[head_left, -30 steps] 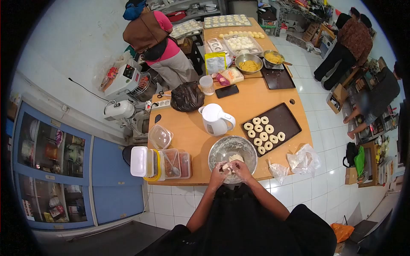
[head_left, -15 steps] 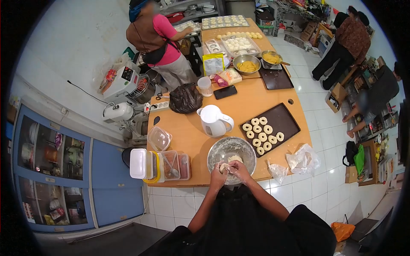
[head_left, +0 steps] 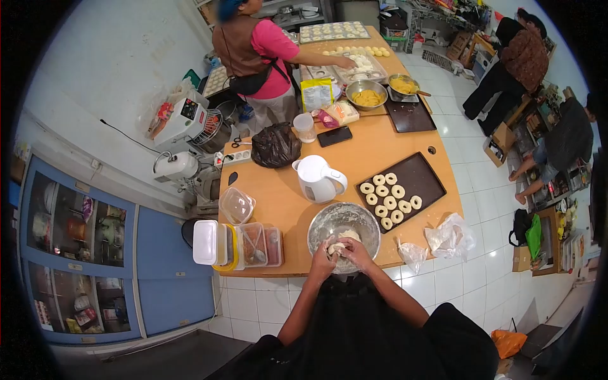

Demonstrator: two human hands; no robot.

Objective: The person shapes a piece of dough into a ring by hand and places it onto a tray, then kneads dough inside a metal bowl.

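Observation:
Over the near side of a floury metal bowl (head_left: pixel 316 221), my left hand (head_left: pixel 322 256) and my right hand (head_left: pixel 356 252) meet around a small piece of pale dough (head_left: pixel 335 249). The fingers of both hands are closed on it, and its exact shape is partly hidden by them. Behind my fingers, more dough (head_left: pixel 349 235) lies in the bowl. Right of the bowl, a dark baking tray (head_left: pixel 423 190) carries several ring-shaped dough pieces (head_left: pixel 390 203) at its left side.
A white electric kettle (head_left: pixel 315 176) stands just behind the bowl. Plastic bags (head_left: pixel 449 237) lie at the right table edge, food containers (head_left: pixel 253 244) at the left. Farther back are a black bag (head_left: pixel 275 145), a phone (head_left: pixel 334 137) and filling bowls (head_left: pixel 367 95). A co-worker (head_left: pixel 272 50) stands at the far left.
The co-worker at the far left has turned and moved right, an arm now reaching into the white tub on the table. My hands have shifted only slightly around the dough.

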